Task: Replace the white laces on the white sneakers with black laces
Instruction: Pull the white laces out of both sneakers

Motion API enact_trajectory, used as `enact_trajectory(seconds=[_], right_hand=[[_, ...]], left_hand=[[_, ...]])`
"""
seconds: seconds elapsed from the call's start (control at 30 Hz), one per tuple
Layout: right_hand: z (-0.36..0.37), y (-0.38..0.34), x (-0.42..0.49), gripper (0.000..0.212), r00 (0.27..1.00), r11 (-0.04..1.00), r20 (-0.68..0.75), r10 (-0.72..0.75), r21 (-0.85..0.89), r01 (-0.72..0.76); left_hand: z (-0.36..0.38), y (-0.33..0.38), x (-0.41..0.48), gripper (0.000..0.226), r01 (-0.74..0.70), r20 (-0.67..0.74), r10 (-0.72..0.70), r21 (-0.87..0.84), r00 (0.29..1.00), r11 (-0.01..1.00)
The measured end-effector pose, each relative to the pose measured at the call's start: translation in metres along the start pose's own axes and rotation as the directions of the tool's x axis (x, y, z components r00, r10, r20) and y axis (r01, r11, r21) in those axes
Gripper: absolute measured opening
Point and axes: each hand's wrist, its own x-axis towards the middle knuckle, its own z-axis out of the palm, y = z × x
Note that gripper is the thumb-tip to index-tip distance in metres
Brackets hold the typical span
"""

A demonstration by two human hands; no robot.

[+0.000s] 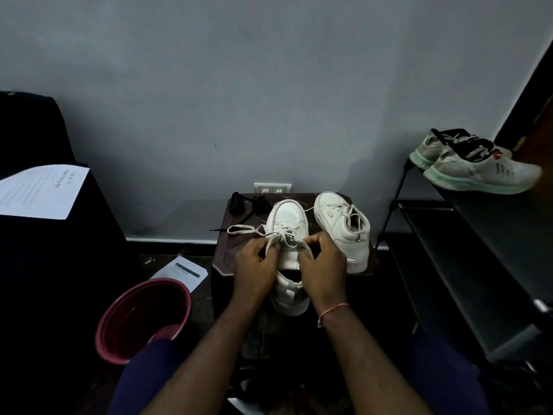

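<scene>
A small dark worktop (227, 256) carries the left sneaker (291, 217), heel overhanging the near edge, the right sneaker (344, 226) just beside it, black laces (248, 205) bundled at the far left corner, and a white lace (239, 229) trailing left.

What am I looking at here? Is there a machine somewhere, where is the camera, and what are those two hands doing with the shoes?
There is no machine here. This is a single picture from a wide-angle camera worn on a person's head, looking down at their own two bare hands. In front of them is a small dark table. The left hand and the right hand are over the nearer sneaker, each pinching its white lace, which hangs loose with a loop trailing to the left. The second sneaker stands beside it on the right, laced in white. Behind them lie the black laces, not yet threaded. A red bucket stands on the floor at left, with a sheet of paper further up. At right, a black shoe rack carries another pair of sneakers.
</scene>
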Motion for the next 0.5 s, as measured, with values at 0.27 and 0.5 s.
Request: enact_trajectory(seconds=[0.27, 0.5], right_hand=[[0.001, 0.005, -0.013, 0.022, 0.989, 0.990, 0.075, -0.126, -0.047, 0.129], [-0.001, 0.005, -0.012, 0.021, 0.996, 0.994, 0.052, -0.069, -0.080, 0.073]], left_hand=[[-0.015, 0.037, 0.004, 0.019, -0.177, -0.048, 0.183, 0.112, 0.982, 0.978], [0.008, 0.080, 0.047, 0.030, -0.534, 0.623, -0.026, 0.690, 0.781, 0.489]])
